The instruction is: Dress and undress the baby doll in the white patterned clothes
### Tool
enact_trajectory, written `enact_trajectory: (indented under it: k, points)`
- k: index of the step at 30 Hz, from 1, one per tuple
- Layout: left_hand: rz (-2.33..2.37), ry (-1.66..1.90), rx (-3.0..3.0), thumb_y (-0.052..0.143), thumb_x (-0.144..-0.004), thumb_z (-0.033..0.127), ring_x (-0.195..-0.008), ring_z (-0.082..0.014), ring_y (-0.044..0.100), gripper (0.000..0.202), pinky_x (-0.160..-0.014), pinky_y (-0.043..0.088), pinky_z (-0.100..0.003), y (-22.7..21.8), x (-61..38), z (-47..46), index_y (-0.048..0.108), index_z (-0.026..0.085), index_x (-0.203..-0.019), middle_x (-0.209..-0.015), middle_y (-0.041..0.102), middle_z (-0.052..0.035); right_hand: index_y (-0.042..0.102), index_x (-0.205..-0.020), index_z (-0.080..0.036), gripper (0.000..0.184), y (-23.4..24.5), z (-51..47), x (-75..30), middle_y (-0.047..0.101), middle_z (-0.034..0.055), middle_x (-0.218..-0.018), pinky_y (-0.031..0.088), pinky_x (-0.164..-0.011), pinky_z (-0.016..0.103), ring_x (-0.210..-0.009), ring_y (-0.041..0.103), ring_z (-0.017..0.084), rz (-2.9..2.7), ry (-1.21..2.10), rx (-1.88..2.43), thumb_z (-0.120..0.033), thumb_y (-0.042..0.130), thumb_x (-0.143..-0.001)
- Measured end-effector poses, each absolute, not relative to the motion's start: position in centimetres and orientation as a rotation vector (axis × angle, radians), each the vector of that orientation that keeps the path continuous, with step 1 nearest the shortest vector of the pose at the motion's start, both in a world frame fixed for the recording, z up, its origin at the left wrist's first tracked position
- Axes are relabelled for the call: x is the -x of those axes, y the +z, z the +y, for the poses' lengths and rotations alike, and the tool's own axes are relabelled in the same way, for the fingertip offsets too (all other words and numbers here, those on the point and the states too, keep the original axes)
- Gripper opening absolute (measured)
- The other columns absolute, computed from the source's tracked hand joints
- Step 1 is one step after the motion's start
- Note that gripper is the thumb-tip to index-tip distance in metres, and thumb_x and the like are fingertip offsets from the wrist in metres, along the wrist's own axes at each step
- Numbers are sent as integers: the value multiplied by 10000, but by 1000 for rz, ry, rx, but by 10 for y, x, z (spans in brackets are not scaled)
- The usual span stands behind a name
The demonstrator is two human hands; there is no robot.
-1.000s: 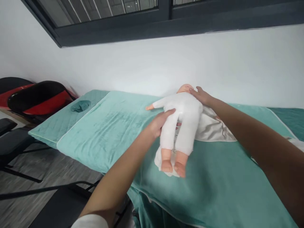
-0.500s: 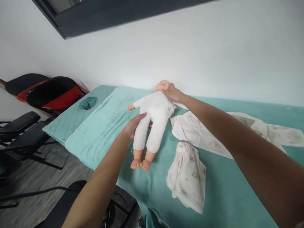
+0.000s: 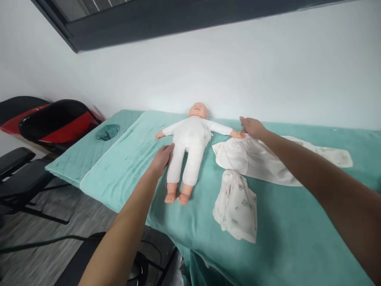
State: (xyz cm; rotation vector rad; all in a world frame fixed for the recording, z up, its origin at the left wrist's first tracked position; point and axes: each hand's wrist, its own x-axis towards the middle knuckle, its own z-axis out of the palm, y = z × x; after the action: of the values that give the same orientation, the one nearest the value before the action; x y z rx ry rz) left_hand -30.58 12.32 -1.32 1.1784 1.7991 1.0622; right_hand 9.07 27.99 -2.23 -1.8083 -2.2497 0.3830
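A baby doll point(image 3: 190, 149) in a white bodysuit lies on its back on a teal-covered table point(image 3: 276, 242), head toward the wall, arms spread. My left hand point(image 3: 162, 159) rests open beside the doll's right leg, touching or nearly touching it. My right hand point(image 3: 252, 127) hovers open, fingers outstretched, just past the doll's left hand, above a spread white garment point(image 3: 268, 159). A smaller folded patterned garment point(image 3: 236, 206) lies below it, to the right of the doll's legs.
The table has a face hole point(image 3: 105, 132) at its left end and stands against a white wall under a dark window frame point(image 3: 166, 24). Black and red chairs point(image 3: 56, 121) are stacked at left. A black seat point(image 3: 18, 174) and dark frame parts stand on the grey floor.
Both hands have let go of the doll, which now lies flat on the table. My right hand left the head and moved right over the white garment; my left hand slid off the leg.
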Motion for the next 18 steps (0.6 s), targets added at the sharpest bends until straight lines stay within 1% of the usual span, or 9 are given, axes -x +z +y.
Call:
enact_trajectory:
  k: [2,4,6,8,9,12,14,16,18]
  points:
    - [1988,1089,-1406,616,-912,428,-1269,-357,600,477,-1064,483,-503,-5,295,109,588,122,-1276,-1306,653,-193,696,-1001,-140,704,-16,257,-133,742,182,-866,508,-786,404,-836,703,312,-2188,417,1995,-617,178,-1019]
    - [1947,1103,-1828,613,-902,364,-1387,-332,510,461,-1150,416,-465,3,270,88,584,166,-1318,-1414,601,-164,695,-948,-187,589,-7,233,-160,750,140,-928,500,-769,396,-874,693,310,-2221,433,2167,-657,342,-964]
    - [1765,887,-2099,527,-952,387,-1235,-291,621,387,-1071,473,-418,6,234,63,630,202,-1276,-1306,677,-121,684,-962,-208,490,3,209,-172,748,125,-1034,494,-773,397,-918,680,311,-2331,441,2260,-638,453,-921]
    - [1636,541,-2069,559,-928,504,-967,-265,706,410,-874,541,-376,4,195,41,676,206,-1184,-1105,745,-93,679,-1029,-198,459,14,186,-171,731,153,-1142,493,-797,416,-974,672,330,-2447,448,2232,-603,498,-911]
    - [1552,371,-2062,585,-899,552,-909,-264,711,425,-808,543,-363,1,177,32,696,206,-1119,-1051,755,-85,680,-1080,-190,465,19,175,-167,717,169,-1199,494,-822,428,-1020,666,345,-2491,453,2187,-590,516,-908]
    - [1423,174,-2114,650,-846,514,-934,-277,711,395,-783,540,-354,-7,140,18,709,199,-1077,-1057,757,-83,652,-1285,-219,503,30,141,-153,668,149,-1363,486,-931,448,-1192,626,368,-2567,469,2032,-526,577,-894]
    - [1356,240,-2262,642,-850,372,-1004,-278,697,321,-847,546,-371,-7,126,15,705,193,-1109,-1109,737,-97,638,-1359,-289,499,36,115,-146,672,93,-1383,484,-963,456,-1228,624,361,-2611,478,1901,-453,586,-891]
    - [1262,377,-2481,634,-846,269,-1168,-299,642,300,-972,529,-420,0,115,13,703,189,-1127,-1266,675,-136,649,-1365,-352,477,44,86,-141,694,50,-1359,489,-951,461,-1215,642,357,-2663,504,1706,-412,564,-899]
    - [1148,510,-2707,667,-832,239,-1403,-342,477,294,-1125,443,-499,11,104,11,699,198,-1121,-1486,529,-159,697,-1290,-391,406,58,54,-138,723,10,-1307,490,-914,436,-1170,671,334,-2712,561,1511,-405,518,-926]
